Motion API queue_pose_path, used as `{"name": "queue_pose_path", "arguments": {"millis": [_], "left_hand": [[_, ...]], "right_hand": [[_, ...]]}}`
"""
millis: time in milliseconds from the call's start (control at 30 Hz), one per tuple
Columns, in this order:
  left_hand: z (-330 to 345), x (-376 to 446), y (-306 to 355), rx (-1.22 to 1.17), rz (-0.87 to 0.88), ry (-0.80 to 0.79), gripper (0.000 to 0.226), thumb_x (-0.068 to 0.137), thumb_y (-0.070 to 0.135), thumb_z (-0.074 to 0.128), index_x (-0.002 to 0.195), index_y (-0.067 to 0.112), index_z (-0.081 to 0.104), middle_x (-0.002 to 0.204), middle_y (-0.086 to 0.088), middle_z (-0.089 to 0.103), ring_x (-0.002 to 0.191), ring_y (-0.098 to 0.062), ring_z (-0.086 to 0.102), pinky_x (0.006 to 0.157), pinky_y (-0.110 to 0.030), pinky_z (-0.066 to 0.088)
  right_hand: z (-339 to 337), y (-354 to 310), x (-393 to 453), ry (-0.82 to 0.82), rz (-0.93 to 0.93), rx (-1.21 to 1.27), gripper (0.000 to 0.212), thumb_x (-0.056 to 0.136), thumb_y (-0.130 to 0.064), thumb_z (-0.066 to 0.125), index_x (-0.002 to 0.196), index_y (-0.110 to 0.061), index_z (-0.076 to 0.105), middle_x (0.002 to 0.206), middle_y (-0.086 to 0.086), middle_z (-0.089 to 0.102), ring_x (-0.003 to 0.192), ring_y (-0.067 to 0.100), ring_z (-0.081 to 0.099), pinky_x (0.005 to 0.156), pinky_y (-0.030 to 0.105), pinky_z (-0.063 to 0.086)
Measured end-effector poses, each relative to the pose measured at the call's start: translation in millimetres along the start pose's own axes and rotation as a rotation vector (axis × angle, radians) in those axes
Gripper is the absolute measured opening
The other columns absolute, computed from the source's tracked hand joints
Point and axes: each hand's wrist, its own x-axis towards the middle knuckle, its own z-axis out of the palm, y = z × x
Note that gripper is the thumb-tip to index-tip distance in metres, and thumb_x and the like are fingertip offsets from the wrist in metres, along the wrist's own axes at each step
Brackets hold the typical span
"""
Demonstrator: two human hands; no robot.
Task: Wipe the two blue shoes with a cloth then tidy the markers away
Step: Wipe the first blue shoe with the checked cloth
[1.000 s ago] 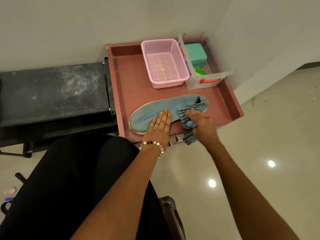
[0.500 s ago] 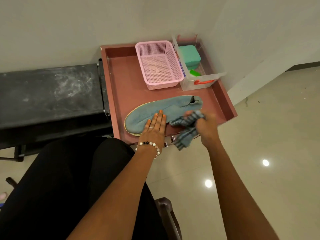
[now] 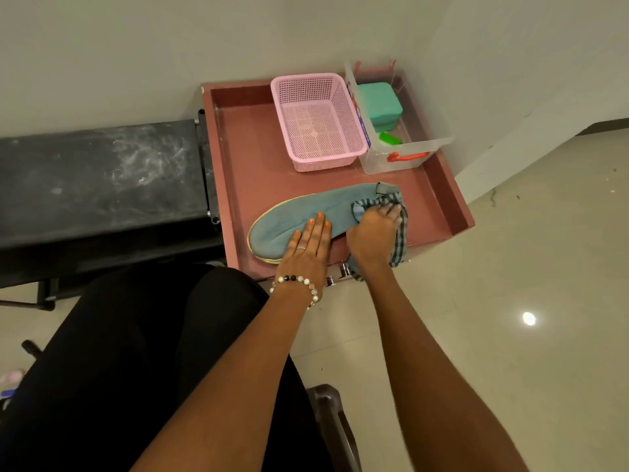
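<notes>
Shoe: a blue shoe (image 3: pixel 306 212) lies on its side in the near part of the tray (image 3: pixel 245 158), toe to the left, heel to the right, with a pale sole edge along its near side.
Left hand: the left hand (image 3: pixel 308 245) lies flat on the shoe's toe half, fingers straight and together, pressing it down; a ring shows on one finger and a bead bracelet (image 3: pixel 297 284) circles the wrist.
Right hand: the right hand (image 3: pixel 372 231) presses on the shoe's heel end with its fingers curled into the cloth, gripping it.
Cloth: a checked cloth (image 3: pixel 396 219) is bunched under the right hand; it covers the heel and one end hangs over the tray's near edge.
Tray: reddish-brown with raised walls, standing in the room's corner, just right of the bench.
Basket: a pink mesh basket (image 3: pixel 318 120) stands at the back of the tray, well apart from the shoe.
Box: a clear box (image 3: pixel 398 137) with an orange handle touches the basket's right side; in it are a teal case (image 3: pixel 377 102) and a small green item (image 3: pixel 389 138).
Bench: a dark bench (image 3: pixel 98 178) with whitish smears runs to the left.
Floor: pale glossy tiles (image 3: pixel 510 301) with light spots lie to the right.
Second shoe and markers: cannot tell where they are.
</notes>
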Motion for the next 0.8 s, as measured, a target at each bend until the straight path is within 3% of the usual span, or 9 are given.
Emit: {"name": "queue_pose_path", "arguments": {"millis": [67,133,200,300,433,533,633,700,800], "left_hand": [[0,-1,0,0.009,0.005,-0.001,0.087,0.089,0.002,0.043,0.147,0.006,-0.022,0.155,-0.008,-0.028,0.145,-0.022,-0.018,0.12,-0.037,-0.004],[1,0,-2,0.004,0.014,0.0,0.086,0.09,0.002,0.041,0.148,0.007,-0.022,0.155,-0.007,-0.028,0.145,-0.022,-0.018,0.12,-0.037,-0.004],[1,0,-3,0.003,0.023,0.0,0.085,0.089,0.001,0.039,0.148,0.007,-0.022,0.155,-0.007,-0.028,0.146,-0.021,-0.018,0.12,-0.036,-0.005],[2,1,-4,-0.001,0.026,0.002,0.083,0.09,0.0,0.038,0.148,0.008,-0.021,0.156,-0.007,-0.027,0.146,-0.021,-0.017,0.119,-0.035,-0.005],[5,2,-3,0.012,0.013,0.014,0.086,0.089,0.001,0.041,0.148,0.007,-0.021,0.155,-0.007,-0.028,0.146,-0.021,-0.017,0.119,-0.035,-0.005],[2,2,-3,0.045,0.011,-0.02,0.088,0.089,0.004,0.043,0.148,0.006,-0.022,0.154,-0.008,-0.03,0.145,-0.022,-0.02,0.12,-0.037,-0.005],[1,1,-4,0.042,0.027,-0.031,0.087,0.09,0.006,0.043,0.147,0.005,-0.022,0.154,-0.009,-0.03,0.145,-0.022,-0.021,0.12,-0.037,-0.004],[3,1,-5,0.03,0.025,-0.01,0.089,0.088,0.003,0.043,0.147,0.006,-0.023,0.155,-0.008,-0.029,0.145,-0.021,-0.019,0.12,-0.036,-0.004],[5,3,-4,0.018,0.017,-0.007,0.092,0.086,0.002,0.045,0.147,0.007,-0.024,0.155,-0.007,-0.029,0.145,-0.021,-0.019,0.12,-0.036,-0.003]], "right_hand": [[-9,13,1,0.008,-0.212,0.056,0.046,0.074,-0.006,0.046,0.117,0.008,0.057,0.124,0.033,0.051,0.119,0.045,0.044,0.101,0.044,0.034],[-15,41,-2,-0.053,-0.515,0.075,0.052,0.062,-0.001,0.044,0.11,0.004,0.065,0.107,0.027,0.063,0.103,0.043,0.057,0.089,0.041,0.046],[-26,69,15,-0.149,-0.659,0.001,0.059,0.063,0.012,0.048,0.119,0.001,0.062,0.118,0.023,0.062,0.114,0.038,0.056,0.1,0.04,0.041],[-33,83,44,-0.075,-0.714,-0.194,0.059,0.063,0.018,0.056,0.12,0.0,0.062,0.121,0.02,0.062,0.117,0.032,0.056,0.113,0.044,0.018],[1,56,14,0.229,-0.534,-0.005,0.047,0.051,0.019,0.062,0.096,0.009,0.068,0.094,0.026,0.069,0.09,0.038,0.067,0.097,0.053,0.042],[17,21,-14,0.188,-0.49,0.231,0.046,0.053,0.012,0.056,0.097,0.008,0.069,0.095,0.024,0.07,0.091,0.037,0.067,0.085,0.041,0.052],[1,42,-3,0.006,-0.679,0.246,0.055,0.056,0.01,0.048,0.107,0.003,0.068,0.11,0.019,0.068,0.104,0.032,0.064,0.096,0.029,0.043],[-23,73,19,-0.089,-0.693,0.111,0.059,0.059,0.016,0.052,0.114,-0.001,0.066,0.118,0.019,0.064,0.112,0.033,0.059,0.104,0.032,0.035],[-36,93,40,0.022,-0.672,-0.137,0.05,0.059,0.016,0.059,0.105,0.0,0.069,0.106,0.02,0.069,0.101,0.032,0.066,0.104,0.045,0.035]]}}
